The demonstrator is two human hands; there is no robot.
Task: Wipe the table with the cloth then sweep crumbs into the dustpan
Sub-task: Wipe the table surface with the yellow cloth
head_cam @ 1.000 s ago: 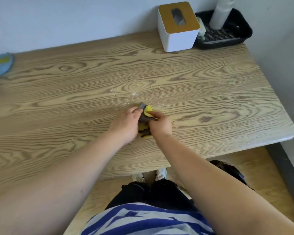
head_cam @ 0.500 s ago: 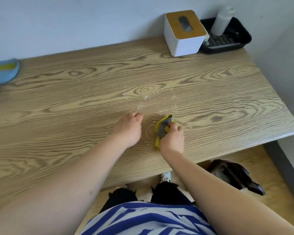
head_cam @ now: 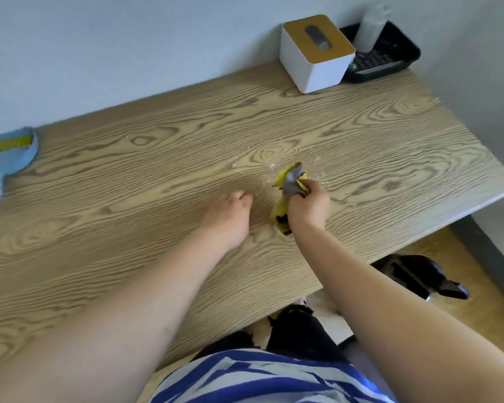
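**Cloth bunched up and ready to wipe**

Wood grain runs all across the big table (head_cam: 128, 199), which sits against a pale wall. At the far right corner stands a white tissue box (head_cam: 316, 58) with a tan top. Just behind it a black tray (head_cam: 396, 61) holds a white bottle (head_cam: 371, 29). They are pushed to the back, likely to leave room for cleaning.

Right hand (head_cam: 309, 209) grips the yellow and grey cloth (head_cam: 288, 184). Its fingers are curled tight around the middle, so one end of the cloth sticks up and the other end hangs down by the wrist. The cloth is bunched into a lump, which I think makes it easy to push along the wood.

Left hand (head_cam: 230, 216) rests on the table just beside the cloth. Its fingers are loosely curled and hold nothing. It may be there to steady the body.

Small pale crumbs (head_cam: 274, 167) lie on the wood just past the cloth, so the wiping looks barely started. The blue dustpan (head_cam: 9, 155), with a yellow strip on it, waits at the far left edge, well apart from the crumbs. It will be needed later.

Under the table, on the floor, lies a dark thing (head_cam: 419, 274) I cannot name. No words or brand names can be read on anything.
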